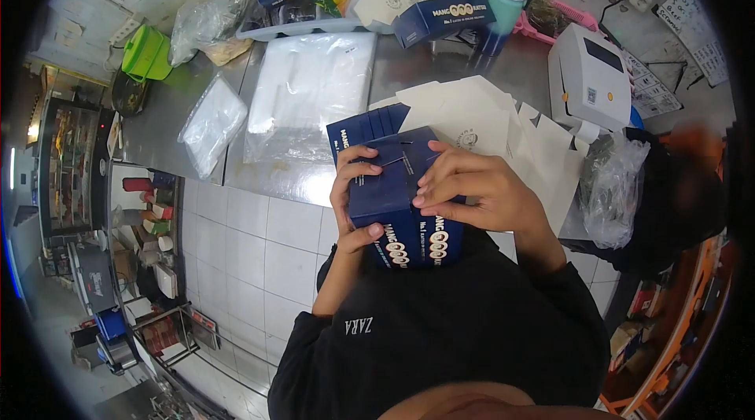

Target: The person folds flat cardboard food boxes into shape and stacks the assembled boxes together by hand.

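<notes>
A dark blue cardboard food box (385, 204) with white lettering is held close to my chest, over the table's front edge. My left hand (354, 192) wraps round its left side, with the thumb at the lower front and fingers on the top. On the right, my right hand (472, 188) grips the top flaps near the middle seam, its fingertips bunched together. Behind the box lies a stack of flat box blanks (472, 109), white inside up, with a blue printed part (366, 125) showing at the left.
A stack of clear plastic bags (311, 90) lies on the steel table (287, 180), another plastic packet (212, 125) left of it. Folded blue boxes (444, 19), a teal bottle (510, 3) and a pink basket (570, 15) stand at the back. A white label printer (586, 78) stands right.
</notes>
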Available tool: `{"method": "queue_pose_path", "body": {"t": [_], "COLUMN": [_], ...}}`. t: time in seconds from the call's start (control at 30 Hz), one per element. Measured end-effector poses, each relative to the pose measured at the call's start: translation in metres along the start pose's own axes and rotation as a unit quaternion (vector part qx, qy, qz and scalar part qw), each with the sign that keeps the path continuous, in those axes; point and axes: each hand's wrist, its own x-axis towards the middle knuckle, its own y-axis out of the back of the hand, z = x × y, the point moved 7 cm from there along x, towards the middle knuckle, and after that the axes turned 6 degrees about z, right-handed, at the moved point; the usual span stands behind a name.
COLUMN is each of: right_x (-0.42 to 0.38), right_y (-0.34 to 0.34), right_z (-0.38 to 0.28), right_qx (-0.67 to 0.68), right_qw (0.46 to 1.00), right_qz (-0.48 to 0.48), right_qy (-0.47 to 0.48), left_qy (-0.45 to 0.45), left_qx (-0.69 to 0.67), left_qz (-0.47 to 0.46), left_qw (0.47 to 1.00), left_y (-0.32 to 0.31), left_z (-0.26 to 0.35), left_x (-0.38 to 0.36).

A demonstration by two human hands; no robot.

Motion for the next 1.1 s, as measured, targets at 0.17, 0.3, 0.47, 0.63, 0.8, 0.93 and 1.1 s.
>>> {"method": "queue_pose_path", "body": {"t": [0.17, 0.3, 0.47, 0.63, 0.8, 0.93, 1.1], "right_x": [0.007, 0.006, 0.010, 0.009, 0.008, 0.002, -0.007], "right_y": [-0.001, 0.000, -0.008, -0.001, 0.005, 0.008, 0.017], "right_z": [0.001, 0.014, 0.004, 0.010, 0.000, -0.006, -0.009], "right_qx": [0.009, 0.053, 0.014, 0.036, 0.038, 0.061, -0.086], "right_qw": [1.000, 0.997, 1.000, 0.999, 0.998, 0.994, 0.966], "right_qz": [-0.020, -0.031, -0.019, -0.003, 0.048, 0.087, 0.244], "right_qy": [-0.002, -0.039, -0.012, -0.003, -0.026, -0.020, 0.007], "left_qy": [0.015, 0.021, 0.062, 0.029, 0.022, 0.013, -0.008], "left_qx": [0.010, 0.014, -0.001, 0.047, 0.083, 0.091, 0.065], "left_qz": [0.009, 0.021, 0.068, 0.076, 0.070, 0.038, 0.047], "left_qw": [1.000, 0.999, 0.996, 0.996, 0.994, 0.995, 0.997], "left_y": [0.002, 0.007, 0.002, 0.003, -0.001, -0.002, -0.004], "left_z": [0.001, 0.000, -0.002, 0.003, 0.010, 0.009, 0.015], "left_x": [0.000, -0.003, -0.005, -0.005, 0.000, 0.000, -0.002]}}
